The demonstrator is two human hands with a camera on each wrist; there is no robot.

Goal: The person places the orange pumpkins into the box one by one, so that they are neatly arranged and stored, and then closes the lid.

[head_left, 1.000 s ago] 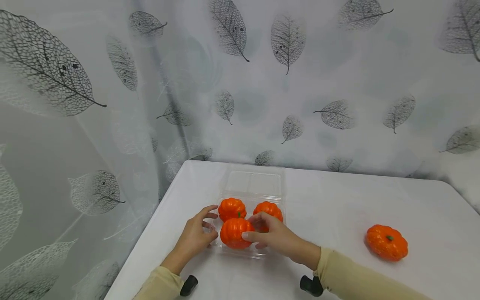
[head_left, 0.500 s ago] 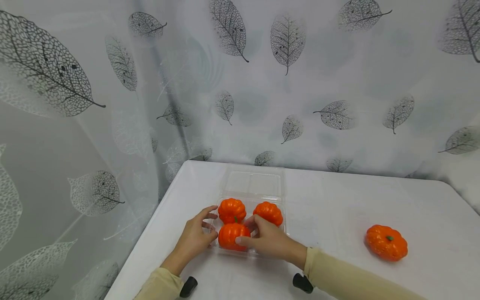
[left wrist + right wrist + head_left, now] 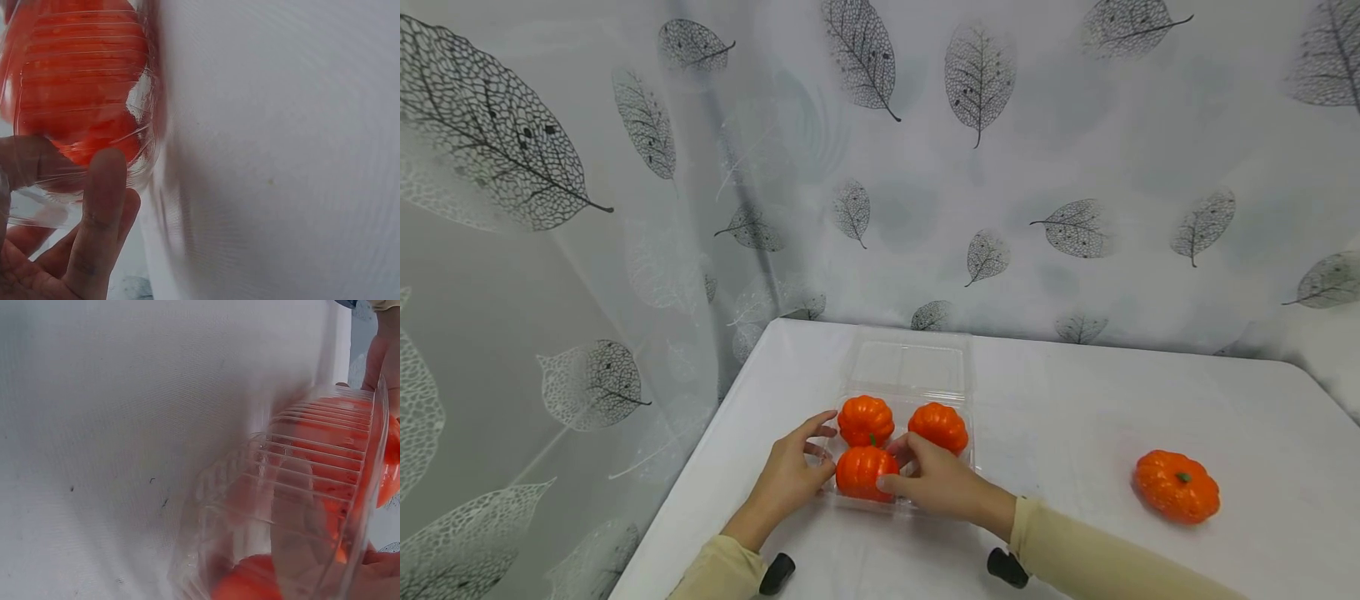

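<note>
A clear hinged plastic container (image 3: 912, 508) lies on the white table with its lid folded back flat. Two orange toy pumpkins sit in its back half, one left (image 3: 865, 420) and one right (image 3: 942, 427). My right hand (image 3: 942, 483) grips a third pumpkin (image 3: 857, 473) between thumb and fingers, low in the front left part. At the container's left side my left hand (image 3: 788, 468) holds the wall near the front corner with curved fingers. In the left wrist view a finger (image 3: 105, 187) lies against the clear ribbed side.
A separate orange pumpkin (image 3: 1176, 487) with a green stem lies to the right on the white table (image 3: 1060, 400). A leaf-printed curtain (image 3: 917, 167) hangs behind and to the left. A black wrist device (image 3: 777, 573) shows below each sleeve.
My right hand has moved left and down with the pumpkin, which now sits lower in the container's front left part. The left hand stays in place.
</note>
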